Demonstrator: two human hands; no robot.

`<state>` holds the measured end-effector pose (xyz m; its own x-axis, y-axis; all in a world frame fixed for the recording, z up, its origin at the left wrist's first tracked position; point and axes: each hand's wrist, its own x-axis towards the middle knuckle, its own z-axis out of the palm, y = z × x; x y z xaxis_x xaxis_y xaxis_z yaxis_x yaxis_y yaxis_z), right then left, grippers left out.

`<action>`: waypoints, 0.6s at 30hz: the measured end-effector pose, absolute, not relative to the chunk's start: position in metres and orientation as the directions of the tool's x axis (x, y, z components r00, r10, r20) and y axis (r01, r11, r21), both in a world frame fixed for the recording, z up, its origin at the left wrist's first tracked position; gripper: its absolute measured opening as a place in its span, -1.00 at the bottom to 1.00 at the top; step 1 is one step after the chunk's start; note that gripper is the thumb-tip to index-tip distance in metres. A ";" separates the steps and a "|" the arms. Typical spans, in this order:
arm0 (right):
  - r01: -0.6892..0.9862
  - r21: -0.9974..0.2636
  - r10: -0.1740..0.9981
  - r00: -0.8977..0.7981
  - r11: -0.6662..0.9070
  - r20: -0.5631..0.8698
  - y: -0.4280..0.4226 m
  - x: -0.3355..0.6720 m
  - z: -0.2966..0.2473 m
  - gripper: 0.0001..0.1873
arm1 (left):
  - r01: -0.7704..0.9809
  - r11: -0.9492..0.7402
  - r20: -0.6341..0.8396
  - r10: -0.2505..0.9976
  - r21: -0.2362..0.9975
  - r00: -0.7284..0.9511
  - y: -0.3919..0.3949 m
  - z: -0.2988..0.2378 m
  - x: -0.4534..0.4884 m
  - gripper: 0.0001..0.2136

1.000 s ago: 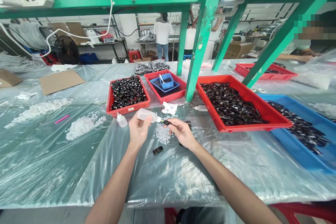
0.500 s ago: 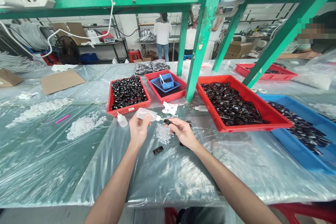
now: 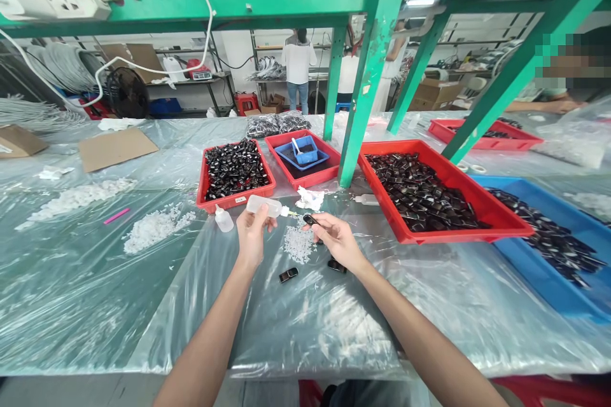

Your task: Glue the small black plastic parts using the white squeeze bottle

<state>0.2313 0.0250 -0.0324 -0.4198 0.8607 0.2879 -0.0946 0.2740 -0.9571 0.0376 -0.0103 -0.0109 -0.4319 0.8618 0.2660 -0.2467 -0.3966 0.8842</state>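
Observation:
My left hand (image 3: 251, 235) is closed round a translucent squeeze bottle (image 3: 264, 205) with a thin needle tip, tilted on its side and pointing right. Between the fingertips of my right hand (image 3: 340, 240) is a small black plastic part (image 3: 310, 220), close to the tip; I cannot tell whether they touch. Below them on the plastic sheet lies a pile of tiny white pieces (image 3: 298, 243). Nearer me rests one black part with a shiny face (image 3: 288, 275), and more black parts (image 3: 337, 265) lie beside my right wrist. Crumpled white tissue (image 3: 310, 198) sits just beyond the hands.
Red trays of black parts stand at the left (image 3: 203, 202) and right (image 3: 477, 233), a blue tray (image 3: 520, 267) beyond. A second bottle (image 3: 223, 219) stands left of my hand; another (image 3: 366, 200) lies down. Green posts (image 3: 356, 121) rise from the table. Other people (image 3: 296, 63) are in the background.
The bottle tip and the black part have drawn slightly apart, the bottle shifting a little left and the part a little right. My view has tilted slightly. Both hands keep their hold.

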 end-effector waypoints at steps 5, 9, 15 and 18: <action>0.331 -0.810 0.863 -0.333 0.483 0.379 0.044 0.263 -0.020 -0.71 | -0.413 -0.349 0.140 0.878 0.841 -0.457 -0.007 -0.008 0.038 -0.64; 0.595 -0.587 0.836 -0.376 0.549 0.400 0.063 0.292 -0.023 -0.78 | -0.455 -0.331 0.095 0.879 0.827 -0.467 -0.007 -0.007 0.036 -0.65; 0.613 -0.504 0.792 -0.514 0.608 0.329 0.070 0.313 -0.031 -0.75 | -0.462 -0.318 0.081 0.882 0.828 -0.464 -0.007 -0.007 0.035 -0.65; 0.603 -0.491 0.774 -0.550 0.629 0.315 0.070 0.317 -0.026 -0.74 | -0.454 -0.317 0.088 0.885 0.833 -0.457 -0.006 -0.008 0.034 -0.65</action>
<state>0.3171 0.0698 -0.0265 -0.5498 0.7735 0.3152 0.6031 0.6287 -0.4909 0.0343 -0.0062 -0.0080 -0.4572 0.8850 0.0879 -0.4536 -0.3171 0.8329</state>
